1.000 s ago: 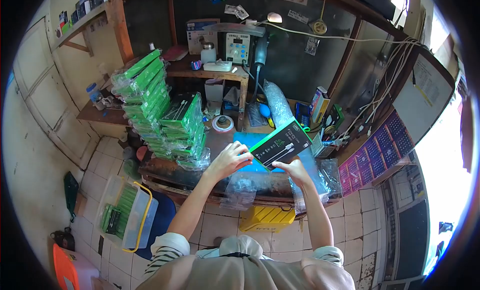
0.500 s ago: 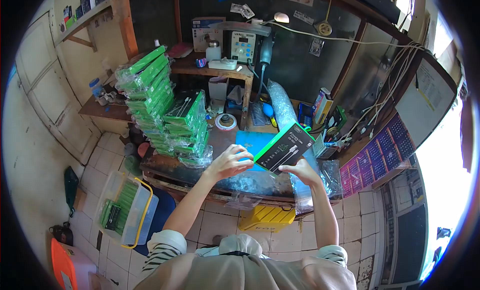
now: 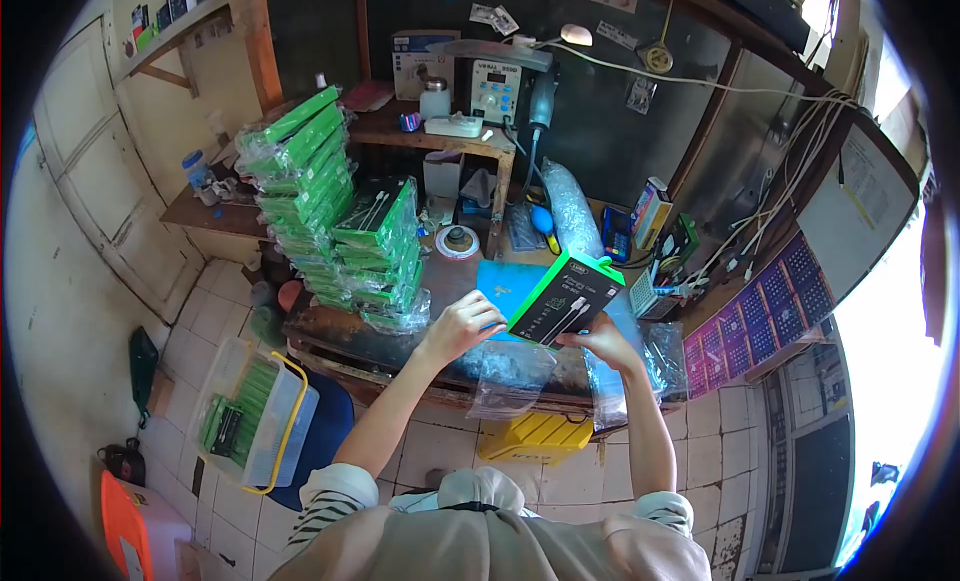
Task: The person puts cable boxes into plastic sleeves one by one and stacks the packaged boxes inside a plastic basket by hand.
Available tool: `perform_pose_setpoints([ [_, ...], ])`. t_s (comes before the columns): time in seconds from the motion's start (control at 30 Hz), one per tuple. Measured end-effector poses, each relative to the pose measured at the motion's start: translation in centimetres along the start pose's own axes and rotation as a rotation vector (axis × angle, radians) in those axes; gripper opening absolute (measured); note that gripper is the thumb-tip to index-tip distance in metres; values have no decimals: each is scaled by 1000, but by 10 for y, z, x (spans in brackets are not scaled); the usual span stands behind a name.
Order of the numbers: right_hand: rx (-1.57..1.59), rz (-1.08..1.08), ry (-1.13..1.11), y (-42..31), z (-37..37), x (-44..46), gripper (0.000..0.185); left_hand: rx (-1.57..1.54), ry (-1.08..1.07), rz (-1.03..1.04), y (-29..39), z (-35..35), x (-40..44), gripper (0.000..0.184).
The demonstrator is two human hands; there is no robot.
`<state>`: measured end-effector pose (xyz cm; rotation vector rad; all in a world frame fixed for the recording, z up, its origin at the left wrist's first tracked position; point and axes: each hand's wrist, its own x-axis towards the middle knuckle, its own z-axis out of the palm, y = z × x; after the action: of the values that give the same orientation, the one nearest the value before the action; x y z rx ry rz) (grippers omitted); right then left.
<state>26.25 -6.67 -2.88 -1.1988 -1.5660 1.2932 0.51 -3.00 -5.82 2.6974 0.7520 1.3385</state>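
My right hand (image 3: 603,343) grips a black and green charging cable box (image 3: 568,303) by its lower right corner, with the thumb across the front. The box is tilted over the desk, and its printed face shows white cable plugs. Beside its lower left corner, my left hand (image 3: 462,329) is closed, fingers curled and pinched together. What they hold, if anything, I cannot make out. Just under those fingers, a clear plastic bag (image 3: 512,381) hangs over the desk's front edge. Behind the box lies a blue mat (image 3: 500,286).
Tall stacks of wrapped green boxes (image 3: 305,196) stand on the desk's left. A clear bin (image 3: 225,431) with more green boxes is on the floor at left, a yellow crate (image 3: 535,438) under the desk. Bubble wrap (image 3: 570,216) and a rework station (image 3: 495,91) are behind.
The box has turned slightly in my right hand, showing more of its green side. The plastic bag below my left hand now looks more spread out. The view has shifted a little.
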Motion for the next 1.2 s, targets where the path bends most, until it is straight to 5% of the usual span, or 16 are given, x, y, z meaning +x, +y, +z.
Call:
perform_pose_setpoints([
  [0.33,-220,6,52,-5,-2,2,49,-57,-60,60,0,-5,6,14],
  [0.43,-537,52,88,-7,-6,3,53,-143,-103,67,-1,-9,10,14],
  [0.53,-374,117,122,-10,-8,1,53,-165,-158,-55,-1,-12,8,12],
  [0.63,-328,-21,172,2,-10,2,51,-358,-62,-481,-2,5,-1,11],
  [0.77,-304,-15,155,5,-11,5,51,-658,1,-779,5,34,-4,17],
  [0.93,-343,-66,178,-2,-8,3,50,-777,16,-792,8,42,0,30],
  [1.07,-304,-51,177,-7,-8,-1,50,-406,21,-496,7,39,0,57],
  [1.2,-296,-70,166,-1,-9,1,50,-754,-77,-658,3,41,3,62],
])
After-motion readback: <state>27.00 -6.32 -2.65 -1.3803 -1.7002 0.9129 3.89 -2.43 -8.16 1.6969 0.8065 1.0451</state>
